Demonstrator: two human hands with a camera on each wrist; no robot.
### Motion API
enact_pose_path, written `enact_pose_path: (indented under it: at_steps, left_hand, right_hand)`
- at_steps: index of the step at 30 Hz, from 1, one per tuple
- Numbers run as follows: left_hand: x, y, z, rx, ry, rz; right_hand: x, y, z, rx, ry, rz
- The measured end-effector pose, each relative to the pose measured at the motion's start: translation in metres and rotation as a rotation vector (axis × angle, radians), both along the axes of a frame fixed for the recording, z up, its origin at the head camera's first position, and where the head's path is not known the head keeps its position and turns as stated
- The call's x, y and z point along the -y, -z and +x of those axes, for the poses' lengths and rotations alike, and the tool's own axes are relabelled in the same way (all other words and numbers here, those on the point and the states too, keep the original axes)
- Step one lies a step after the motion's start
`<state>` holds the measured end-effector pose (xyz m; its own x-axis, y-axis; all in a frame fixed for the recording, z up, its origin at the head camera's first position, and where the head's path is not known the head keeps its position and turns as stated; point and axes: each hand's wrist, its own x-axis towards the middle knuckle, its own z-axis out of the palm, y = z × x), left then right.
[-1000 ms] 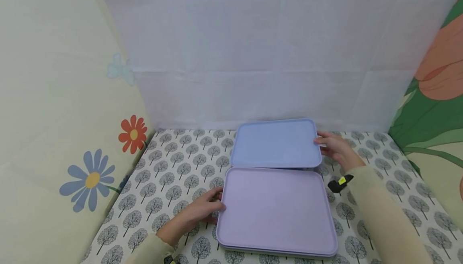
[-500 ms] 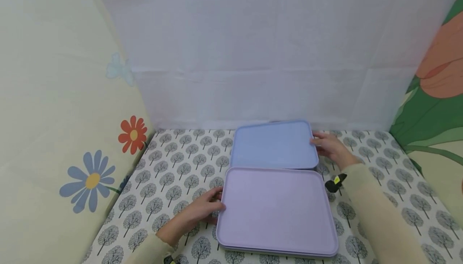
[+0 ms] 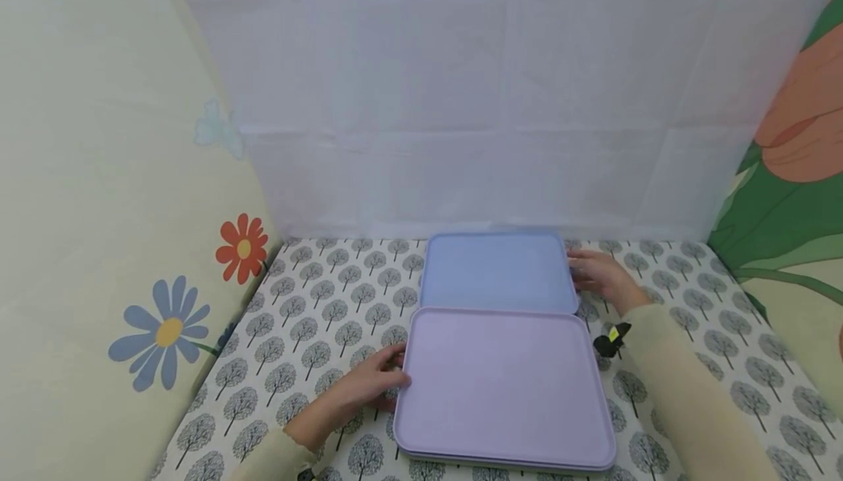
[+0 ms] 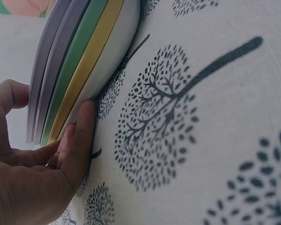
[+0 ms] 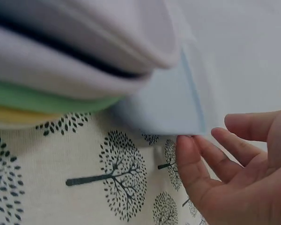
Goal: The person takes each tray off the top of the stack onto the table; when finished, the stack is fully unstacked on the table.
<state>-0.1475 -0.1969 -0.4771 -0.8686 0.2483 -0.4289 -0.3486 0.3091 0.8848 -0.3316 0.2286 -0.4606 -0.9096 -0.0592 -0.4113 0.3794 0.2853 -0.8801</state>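
A stack of trays with a lavender tray on top lies near the front of the table. Its layered edge shows lavender, green, yellow and white rims in the left wrist view. My left hand holds the stack's left side, thumb at the top rim and fingers low against the edge. Behind the stack lies a light blue tray, its near edge meeting or hidden by the lavender one. At its right edge is my right hand; in the right wrist view the fingertips touch the blue rim and the thumb stands off it.
A white cloth with grey tree prints covers the table. Close behind the blue tray rises a white sheet. Flower-printed panels stand at the left and right.
The blue tray has come down from a slight tilt to lie flat, shifting a little toward me and left. My right thumb has left its rim. The left hand has stayed put.
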Motion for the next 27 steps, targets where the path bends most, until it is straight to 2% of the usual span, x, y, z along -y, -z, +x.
enact_pose_path:
  at_steps: [6,11,15,22,27]
  left_hand:
    - [0.000,0.003,-0.001,-0.024,0.010,0.024]
    - [-0.001,0.002,-0.002,-0.024,0.000,0.012]
    - [-0.001,0.003,-0.003,-0.022,-0.002,0.003]
    - [-0.001,0.002,-0.003,-0.021,-0.007,-0.014]
    - [-0.002,-0.001,-0.004,-0.021,-0.012,-0.023]
  right_hand:
    - [-0.008,-0.006,0.009,-0.042,0.002,-0.090]
    - [-0.012,-0.011,0.020,-0.076,-0.055,-0.057]
    - [-0.015,-0.013,0.033,-0.103,-0.095,0.020]
    - [-0.021,-0.012,0.066,-0.176,-0.186,0.039]
    - [-0.027,-0.008,0.088,-0.201,-0.176,0.060]
